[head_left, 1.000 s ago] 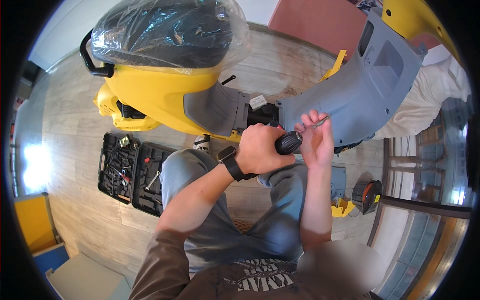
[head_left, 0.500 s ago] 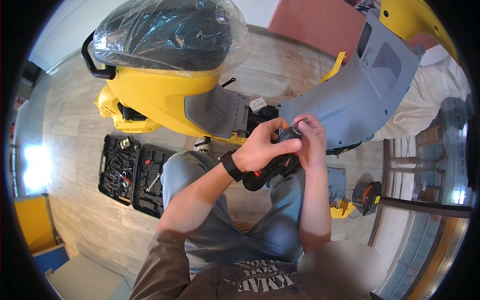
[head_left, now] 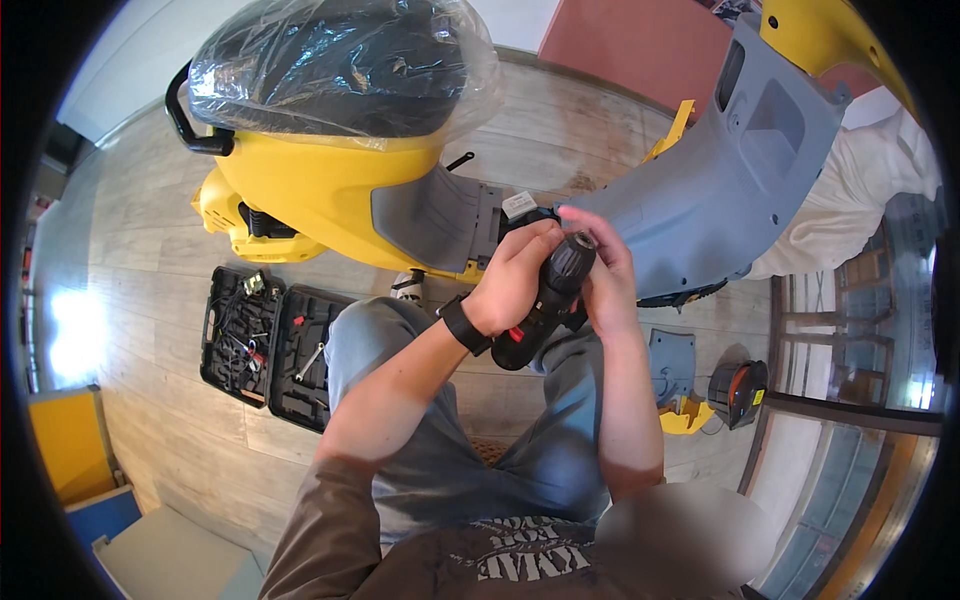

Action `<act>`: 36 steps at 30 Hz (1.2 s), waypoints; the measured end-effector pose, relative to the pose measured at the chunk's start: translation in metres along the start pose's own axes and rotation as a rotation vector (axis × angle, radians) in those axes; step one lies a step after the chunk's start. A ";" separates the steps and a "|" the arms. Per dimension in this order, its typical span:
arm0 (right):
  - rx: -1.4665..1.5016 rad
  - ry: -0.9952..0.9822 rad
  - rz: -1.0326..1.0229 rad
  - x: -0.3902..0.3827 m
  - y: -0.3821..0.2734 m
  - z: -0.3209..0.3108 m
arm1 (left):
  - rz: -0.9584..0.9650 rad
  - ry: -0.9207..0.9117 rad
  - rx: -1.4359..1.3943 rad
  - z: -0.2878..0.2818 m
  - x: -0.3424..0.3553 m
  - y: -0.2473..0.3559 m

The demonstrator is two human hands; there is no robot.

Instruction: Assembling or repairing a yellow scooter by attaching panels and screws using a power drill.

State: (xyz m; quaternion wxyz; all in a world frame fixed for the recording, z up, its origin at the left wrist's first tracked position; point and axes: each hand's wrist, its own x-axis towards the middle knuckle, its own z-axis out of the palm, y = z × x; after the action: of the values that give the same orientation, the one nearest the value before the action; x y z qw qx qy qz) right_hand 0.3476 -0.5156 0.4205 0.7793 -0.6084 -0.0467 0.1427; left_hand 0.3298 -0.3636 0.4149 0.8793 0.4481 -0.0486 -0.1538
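A black cordless drill (head_left: 546,307) with a red detail is held over my lap, its chuck (head_left: 574,257) tilted up and away from me. No bit shows in the chuck's mouth. My left hand (head_left: 512,278), with a black watch on its wrist, is wrapped round the drill's body. Against the chuck's right side lies my right hand (head_left: 612,285), its fingers reaching round behind the chuck. Its fingertips and thumb are partly hidden, so I cannot see whether anything small is in them. Just beyond my hands is a yellow and grey scooter (head_left: 420,215).
An open black tool case (head_left: 262,388) with a wrench (head_left: 311,363) and other tools lies on the floor to my left. Plastic film covers the scooter seat (head_left: 335,75). A small white box (head_left: 518,206) rests on the footboard. Grey and yellow panels (head_left: 672,368) lie right, beside a black-orange round object (head_left: 738,393).
The drill has turned in my hands, so its chuck now faces up in plain sight. My right fingers have left the chuck's tip and shifted behind it. My left thumb has drawn back.
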 end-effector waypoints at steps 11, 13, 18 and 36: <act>-1.154 -0.323 -0.454 -0.020 0.013 0.014 | -0.125 0.296 -0.268 -0.031 0.004 0.037; -0.933 -0.141 -0.408 -0.020 0.024 0.037 | -0.004 0.364 -0.141 -0.046 0.007 0.018; -0.806 0.213 -0.434 -0.029 0.040 0.022 | 0.579 0.673 0.536 -0.033 0.000 0.031; -0.580 0.256 -0.541 -0.024 0.028 -0.026 | -0.424 1.669 -0.708 -0.357 -0.378 -0.273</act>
State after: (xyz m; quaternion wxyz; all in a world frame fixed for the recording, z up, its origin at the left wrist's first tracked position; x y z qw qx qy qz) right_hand 0.3262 -0.5405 0.3890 0.5844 -0.7814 -0.1459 -0.1632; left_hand -0.0106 -0.1196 0.0039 0.6684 0.1189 0.7322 0.0549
